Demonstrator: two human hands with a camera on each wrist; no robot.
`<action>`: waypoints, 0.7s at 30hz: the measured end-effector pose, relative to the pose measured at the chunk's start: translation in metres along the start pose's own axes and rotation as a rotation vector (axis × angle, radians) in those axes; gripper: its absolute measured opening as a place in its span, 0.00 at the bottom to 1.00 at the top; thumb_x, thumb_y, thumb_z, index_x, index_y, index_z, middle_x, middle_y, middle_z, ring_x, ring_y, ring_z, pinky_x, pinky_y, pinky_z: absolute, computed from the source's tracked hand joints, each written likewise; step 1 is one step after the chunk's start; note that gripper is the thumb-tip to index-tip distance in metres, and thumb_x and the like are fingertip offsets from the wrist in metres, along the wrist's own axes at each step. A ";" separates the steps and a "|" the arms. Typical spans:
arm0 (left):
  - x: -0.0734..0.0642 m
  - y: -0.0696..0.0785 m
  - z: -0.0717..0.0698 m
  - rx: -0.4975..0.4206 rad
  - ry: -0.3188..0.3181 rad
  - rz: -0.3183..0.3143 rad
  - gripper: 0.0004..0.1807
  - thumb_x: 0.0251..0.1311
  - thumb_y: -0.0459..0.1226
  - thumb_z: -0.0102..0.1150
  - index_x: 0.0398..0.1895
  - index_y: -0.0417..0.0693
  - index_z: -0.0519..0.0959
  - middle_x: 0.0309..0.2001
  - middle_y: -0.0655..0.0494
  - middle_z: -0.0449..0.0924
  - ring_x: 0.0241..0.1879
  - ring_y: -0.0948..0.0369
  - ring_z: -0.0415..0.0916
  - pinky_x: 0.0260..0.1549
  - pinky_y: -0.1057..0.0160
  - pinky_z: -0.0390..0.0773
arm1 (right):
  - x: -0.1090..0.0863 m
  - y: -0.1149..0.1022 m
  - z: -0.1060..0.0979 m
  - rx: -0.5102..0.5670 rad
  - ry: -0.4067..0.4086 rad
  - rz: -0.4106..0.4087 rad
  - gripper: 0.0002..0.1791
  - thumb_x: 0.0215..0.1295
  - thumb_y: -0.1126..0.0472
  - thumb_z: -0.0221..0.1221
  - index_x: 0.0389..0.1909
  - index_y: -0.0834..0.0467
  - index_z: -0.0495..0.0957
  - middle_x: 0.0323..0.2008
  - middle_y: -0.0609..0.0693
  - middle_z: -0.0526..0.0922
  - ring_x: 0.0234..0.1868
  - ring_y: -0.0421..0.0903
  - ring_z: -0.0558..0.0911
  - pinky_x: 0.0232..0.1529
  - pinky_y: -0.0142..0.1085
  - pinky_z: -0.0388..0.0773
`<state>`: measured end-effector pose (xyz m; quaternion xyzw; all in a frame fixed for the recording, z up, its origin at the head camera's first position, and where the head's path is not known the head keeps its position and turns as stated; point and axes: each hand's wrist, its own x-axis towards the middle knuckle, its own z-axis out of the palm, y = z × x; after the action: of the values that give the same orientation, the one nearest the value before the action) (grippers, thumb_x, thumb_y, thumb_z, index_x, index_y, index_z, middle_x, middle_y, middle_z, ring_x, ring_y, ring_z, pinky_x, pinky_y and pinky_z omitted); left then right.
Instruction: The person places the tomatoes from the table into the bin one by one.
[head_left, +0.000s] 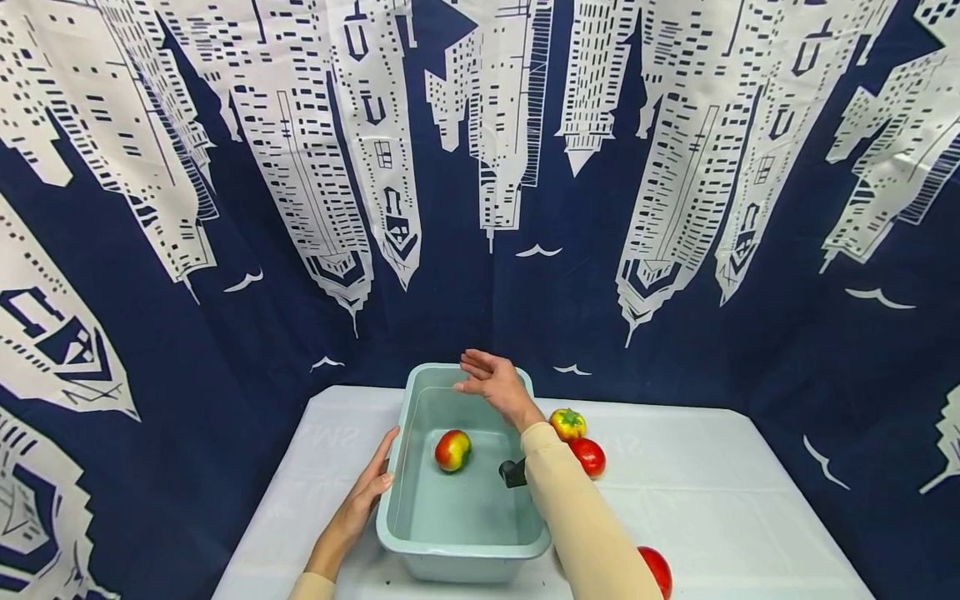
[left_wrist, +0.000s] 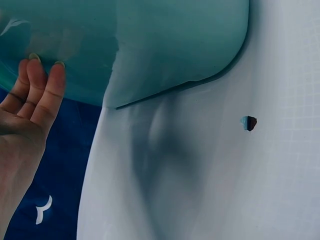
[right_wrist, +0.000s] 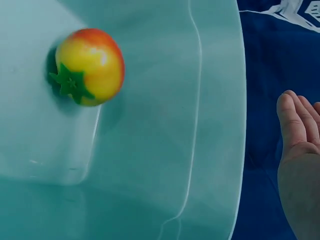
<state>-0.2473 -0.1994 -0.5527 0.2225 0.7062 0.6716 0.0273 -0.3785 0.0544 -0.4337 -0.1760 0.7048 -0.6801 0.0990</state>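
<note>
A pale green plastic basin point(head_left: 465, 560) stands on the white table, and one red-and-yellow toy tomato point(head_left: 453, 451) lies inside. Seen from the right wrist, this tomato point(right_wrist: 92, 67) shows its green star-shaped leaf. My left hand point(head_left: 358, 504) is at the basin's left side, with its fingers extended along the outer wall. In the left wrist view the fingertips point(left_wrist: 59, 75) appear to touch that wall. My right hand point(head_left: 497, 385) hovers over the far end of the basin, fingers straight and nothing held. The right forearm crosses the basin's right rim.
Right of the basin lie a yellow-and-red tomato point(head_left: 567, 424) and a red one point(head_left: 588, 457), partly behind the sleeve. Another red round thing point(head_left: 656, 570) shows beside the forearm near the front. A dark blue cloth with white buildings point(head_left: 495, 292) hangs behind the table point(head_left: 720, 500).
</note>
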 end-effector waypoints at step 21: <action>0.001 -0.004 -0.001 0.003 0.009 0.009 0.37 0.67 0.41 0.34 0.79 0.59 0.38 0.69 0.27 0.53 0.64 0.56 0.66 0.56 0.58 0.68 | -0.017 -0.004 -0.066 0.066 0.265 0.006 0.37 0.59 0.61 0.66 0.69 0.57 0.65 0.68 0.53 0.71 0.66 0.47 0.74 0.66 0.40 0.68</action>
<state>-0.2500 -0.2001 -0.5560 0.2225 0.7063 0.6718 0.0207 -0.3873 0.1216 -0.4280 -0.0791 0.6893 -0.7200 0.0127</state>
